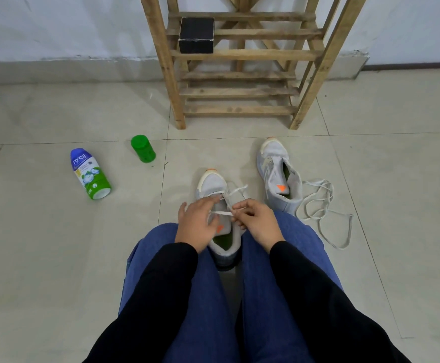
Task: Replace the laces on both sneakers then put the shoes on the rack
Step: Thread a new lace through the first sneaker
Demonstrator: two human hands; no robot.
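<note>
While the near sneaker (212,183) sits wedged between the person's knees, toe pointing away so that its eyelets face up, the left hand (195,224) rests on its left side, fingers spread and nearly straight, apparently steadying it. The right hand (255,224) curls its fingers in a pinch on the white lace (221,213) drawn across the tongue, likely threading it. Just to the right stands the second sneaker (275,153), unlaced, with a loose lace (318,205) tangled on the floor beside it. Beyond them, the wooden rack (239,55) carries only a black box (196,35).
</note>
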